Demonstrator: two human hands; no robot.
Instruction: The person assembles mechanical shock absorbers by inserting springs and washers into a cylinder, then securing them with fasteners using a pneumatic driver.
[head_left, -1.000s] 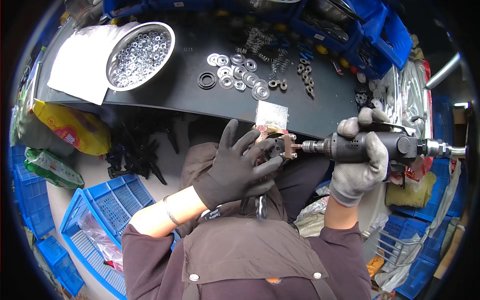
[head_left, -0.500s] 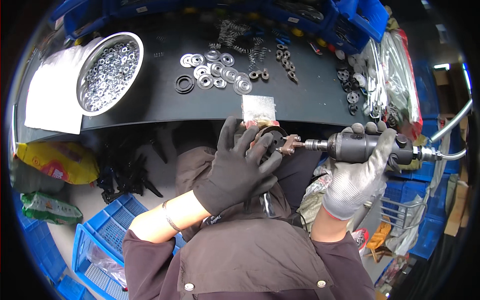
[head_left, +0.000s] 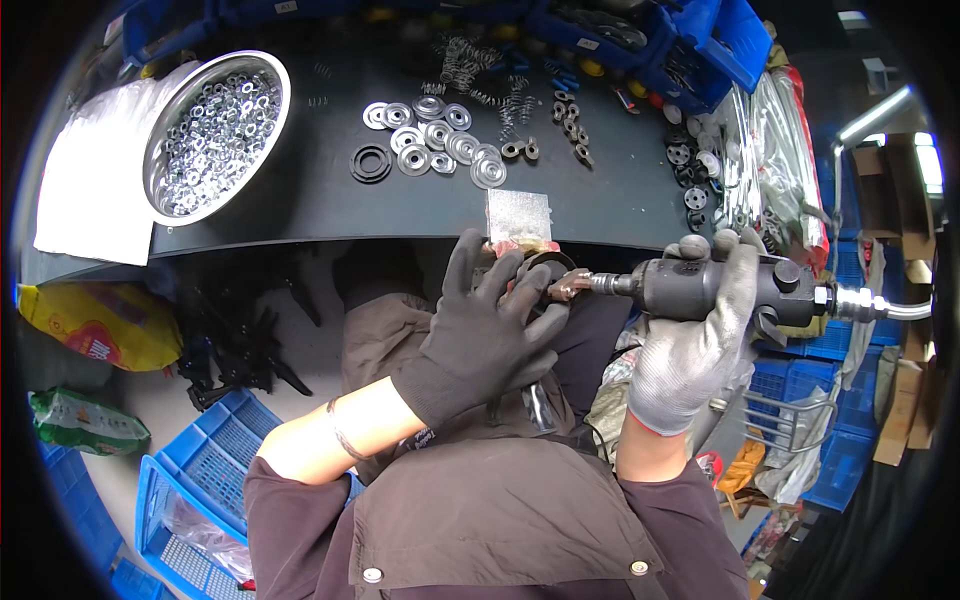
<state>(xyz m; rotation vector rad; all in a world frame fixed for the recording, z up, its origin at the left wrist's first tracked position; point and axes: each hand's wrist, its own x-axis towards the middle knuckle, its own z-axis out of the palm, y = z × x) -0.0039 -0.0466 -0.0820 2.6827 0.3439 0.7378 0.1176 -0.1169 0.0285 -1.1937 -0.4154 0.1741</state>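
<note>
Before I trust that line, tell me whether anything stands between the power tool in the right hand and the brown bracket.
Nothing visible does. The power tool, in the right hand, points left, its tip running up to the bracket. The left hand lies on the bracket's other side.

Left hand point(head_left: 482, 338): dark grey cloth glove point(head_left: 450, 372), matt. Right hand point(head_left: 690, 340): pale grey knit glove point(head_left: 672, 385), finely ribbed, darker smooth-looking coating on fingers point(head_left: 692, 246). In right hand: black cylindrical power tool point(head_left: 675, 290), satin casing; end fitting point(head_left: 856, 302) bright, glossy metal. Just right of left hand: small brown metal block point(head_left: 570, 286), dull sheen. Beyond left hand: square silvery plate point(head_left: 519, 216), rough, speckled; dark grey bench point(head_left: 320, 205), smooth, matt; round silver discs point(head_left: 436, 134), shiny metal.
</note>
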